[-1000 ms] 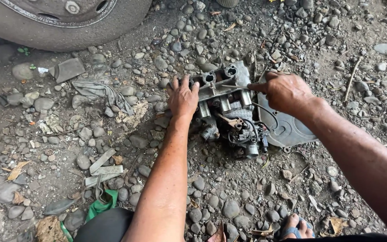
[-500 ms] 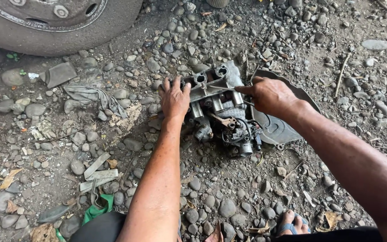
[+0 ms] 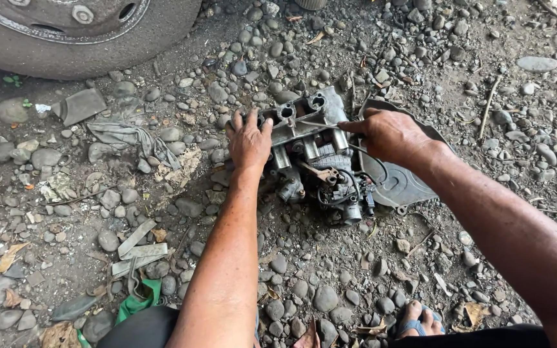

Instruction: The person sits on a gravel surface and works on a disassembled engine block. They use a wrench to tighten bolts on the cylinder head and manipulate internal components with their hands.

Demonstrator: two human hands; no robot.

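A grimy grey metal engine part [image 3: 311, 138] with round ports, tubes and a carburettor lies on the stony ground. My left hand [image 3: 248, 138] rests flat against its left end, fingers spread over the flange. My right hand [image 3: 388, 134] sits on its right side, fingers pinched on a thin tool or rod [image 3: 320, 124] that points left across the top of the part. A dark curved cover plate [image 3: 407, 180] lies under and behind the part on the right.
A vehicle tyre and wheel [image 3: 78, 32] fills the top left. A grey rag [image 3: 120, 135], flat metal strips [image 3: 136, 248] and a green scrap [image 3: 138, 299] lie at left. My sandalled toes [image 3: 419, 319] show at the bottom. Loose stones cover the ground.
The view has shifted slightly, so the part sits a little lower and left. My right hand has slid along the top of the part; my left hand stays on its left end.
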